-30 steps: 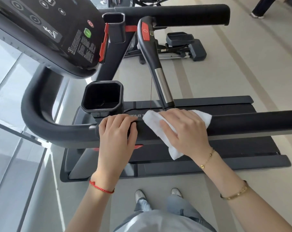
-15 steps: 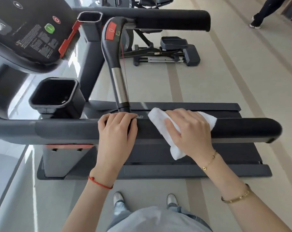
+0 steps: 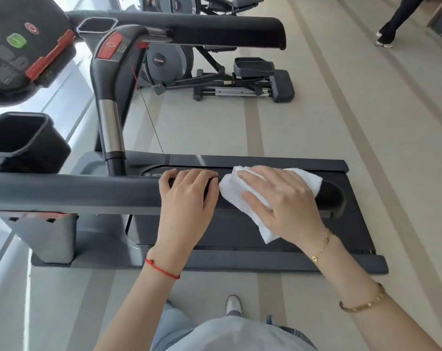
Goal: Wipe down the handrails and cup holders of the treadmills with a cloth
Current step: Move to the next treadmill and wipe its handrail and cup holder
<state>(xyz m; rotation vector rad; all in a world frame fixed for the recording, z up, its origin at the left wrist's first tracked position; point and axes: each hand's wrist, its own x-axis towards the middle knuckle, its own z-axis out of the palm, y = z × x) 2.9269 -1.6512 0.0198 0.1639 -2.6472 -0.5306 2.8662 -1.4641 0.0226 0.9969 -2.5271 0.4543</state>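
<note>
left hand (image 3: 187, 198) curled, right hand (image 3: 283, 198) (flat)

Bright, even daylight. Source at left: pale floor (image 3: 9, 249) there washed out, a bright streak across it. Glare on the metal post (image 3: 111, 127) and a soft sheen along the rail (image 3: 70, 191). Shadows soft, dark under the treadmill deck (image 3: 240, 234). Console (image 3: 15, 51) at upper left blurred. Wide-angle bending at edges: floor stripes curve. Centre sharp; cloth (image 3: 236, 196) nearly blown white.
</note>
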